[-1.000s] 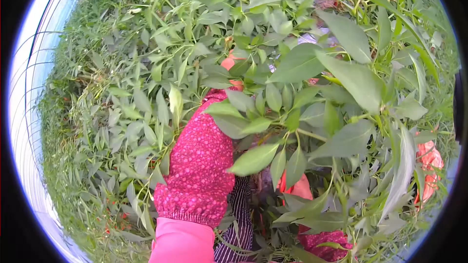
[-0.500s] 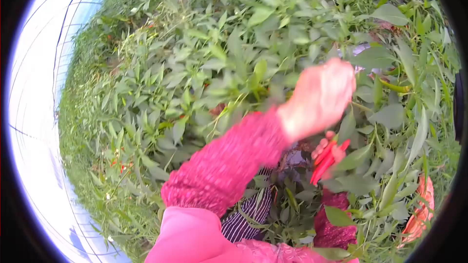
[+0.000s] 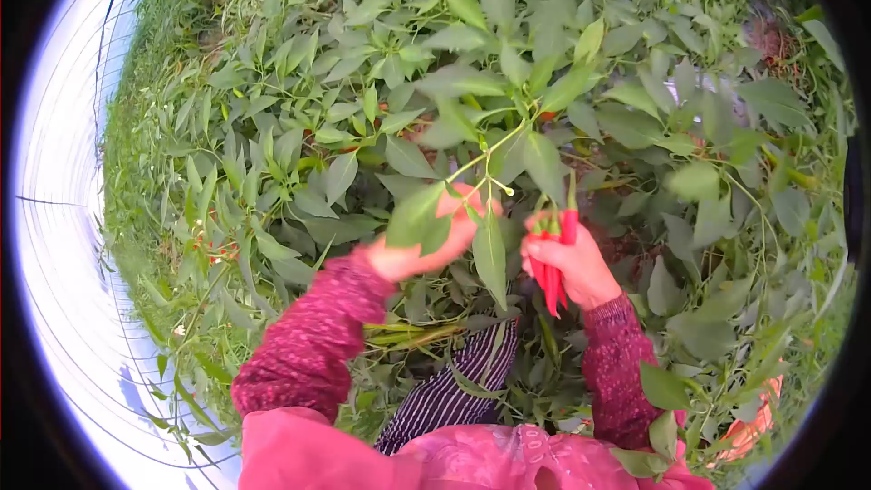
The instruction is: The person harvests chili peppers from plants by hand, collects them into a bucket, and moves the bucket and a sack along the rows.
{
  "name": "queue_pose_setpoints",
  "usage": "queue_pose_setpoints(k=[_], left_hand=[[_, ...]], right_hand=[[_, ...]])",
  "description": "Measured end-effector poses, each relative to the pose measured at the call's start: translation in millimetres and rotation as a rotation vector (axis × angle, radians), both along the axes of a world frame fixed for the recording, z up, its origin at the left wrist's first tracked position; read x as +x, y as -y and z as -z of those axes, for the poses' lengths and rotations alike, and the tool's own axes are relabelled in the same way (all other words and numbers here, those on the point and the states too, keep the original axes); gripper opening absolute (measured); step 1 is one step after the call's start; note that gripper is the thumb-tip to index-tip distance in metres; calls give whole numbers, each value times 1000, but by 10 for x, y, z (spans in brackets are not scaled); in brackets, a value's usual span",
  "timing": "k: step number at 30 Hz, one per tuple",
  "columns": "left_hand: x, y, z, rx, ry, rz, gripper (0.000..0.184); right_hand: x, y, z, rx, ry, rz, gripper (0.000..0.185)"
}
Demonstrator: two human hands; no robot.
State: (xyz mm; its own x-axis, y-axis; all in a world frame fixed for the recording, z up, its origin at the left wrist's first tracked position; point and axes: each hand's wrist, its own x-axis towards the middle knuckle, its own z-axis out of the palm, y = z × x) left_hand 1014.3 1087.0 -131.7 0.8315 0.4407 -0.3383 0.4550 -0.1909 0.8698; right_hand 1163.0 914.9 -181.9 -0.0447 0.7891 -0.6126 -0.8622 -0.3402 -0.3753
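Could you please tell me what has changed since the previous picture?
The bare left hand has swung back leftward and down in view, and is now partly hidden behind broad green leaves. The bare right hand appears slightly higher and further left, more plainly visible. It still holds the slim red peppers with green stems.

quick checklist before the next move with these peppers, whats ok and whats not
1. Red peppers gripped: ok, bunched in the fingers of the right hand.
2. Peppers apart from the left hand: ok, there is a gap between them.
3. Left fingers in plain sight: not ok, a green leaf hangs in front of part of the hand.
4. Left hand empty: cannot tell, foliage hides too much.
5. Orange bundle in full view: not ok, it sits low at the right edge, partly behind leaves.
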Motion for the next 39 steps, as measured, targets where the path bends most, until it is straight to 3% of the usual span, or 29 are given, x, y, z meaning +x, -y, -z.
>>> queue_pose_setpoints(k=[1,2,4,6,7,9,13,14,15,16,17,18,19,21,22,24,28,30,31,32,35,37,39], left_hand=[[-300,-208,189,-78,-16,-172,17],[-478,-409,222,83,-157,-123,17],[-837,-809,287,393,-453,3,17],[-1090,-1038,481,960,-1151,797,25],[-1160,-1028,578,966,-1084,781,24],[-1310,-1025,972,855,-1098,767,20],[-1068,-1203,1139,821,-885,606,23],[-1036,-1331,1206,815,-899,555,25],[-926,-1437,1153,863,-942,602,13],[-883,-1631,1172,735,-1075,471,14],[-1212,-1889,1467,766,-789,246,19],[-884,-1848,1020,691,-811,76,22],[-1067,-2082,1104,480,-573,-123,24],[-996,-2211,877,115,-510,-569,27],[-1066,-2284,814,111,-536,-558,33],[-1149,-2326,757,-69,-501,-632,37],[-1143,-2189,888,-120,-658,-494,35],[-1257,-2025,953,218,-780,68,29],[-1283,-1945,985,532,-819,475,23],[-1280,-1837,1069,656,-1177,665,21],[-1505,-1653,1278,716,-1315,760,16],[-1614,-1565,1381,894,-1359,920,15],[-1629,-1558,1508,873,-1360,929,18]], right_hand=[[-48,-202,61,-26,186,-97,36],[-106,-389,121,-48,375,-194,33],[-402,-734,515,250,442,-160,35],[-524,-1186,499,267,1349,-661,31],[-573,-1400,578,365,1251,-762,33],[-784,-1618,922,506,1365,-529,27],[-504,-1967,1661,565,1171,-35,25],[-260,-1997,1657,440,1048,-21,27],[-14,-2016,1578,316,925,-5,30],[156,-2000,1207,165,794,-35,28],[328,-1984,828,10,659,-49,27],[413,-2000,716,-9,563,-13,25],[497,-2015,603,-30,469,25,24],[629,-1984,848,110,272,230,22],[648,-1953,888,11,71,328,22],[782,-1833,870,127,61,306,20],[986,-1670,1010,195,-82,286,19],[996,-1643,1011,180,-65,303,19],[971,-1641,989,193,-61,293,19],[959,-1627,969,203,-54,283,19],[880,-1601,922,195,-59,274,19],[845,-1562,960,186,-42,319,20],[837,-1549,998,170,-40,365,20]])
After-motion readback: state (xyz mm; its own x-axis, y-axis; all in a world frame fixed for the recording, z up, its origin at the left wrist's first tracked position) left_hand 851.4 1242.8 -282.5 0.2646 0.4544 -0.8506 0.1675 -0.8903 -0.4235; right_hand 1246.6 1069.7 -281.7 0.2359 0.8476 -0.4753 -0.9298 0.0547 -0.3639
